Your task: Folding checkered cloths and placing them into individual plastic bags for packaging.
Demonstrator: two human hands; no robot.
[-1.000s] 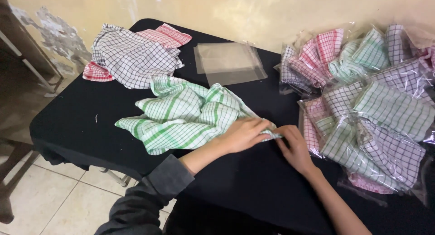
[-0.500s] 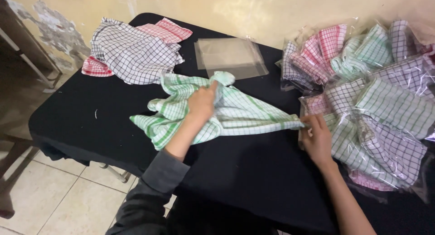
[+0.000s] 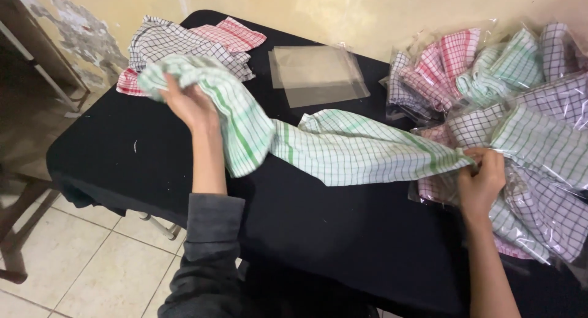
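Since half a second ago: left hand (image 3: 187,103) has gone up and out toward the upper left of the frame, dragging its end of the cloth (image 3: 343,147) with it; right hand (image 3: 481,180) has barely shifted at centre right. The cloth was a loose wedge on the worktop (image 3: 318,232), now it's pulled into a long band between the two hands.

Hands are well apart, each closed on one end of the cloth. Left hand grips a bunched wad, raised above the worktop. Right hand pinches a corner, low, just at the edge of the bagged pile.

Cloth: white with a fine green check and a few broader green stripes. Thick and crumpled at the left end, where a fold hangs down below the hand. Twisted through the middle, narrowing to a point at the right hand. Middle section sags to or near the black worktop; can't tell if it touches.

Around it: stack of clear plastic bags (image 3: 315,73) at upper centre, behind the cloth. Loose checked cloths, black-on-white and red (image 3: 184,42), at upper left behind the left hand. Pile of bagged checked cloths (image 3: 527,109) fills the right side, under and behind the right hand.
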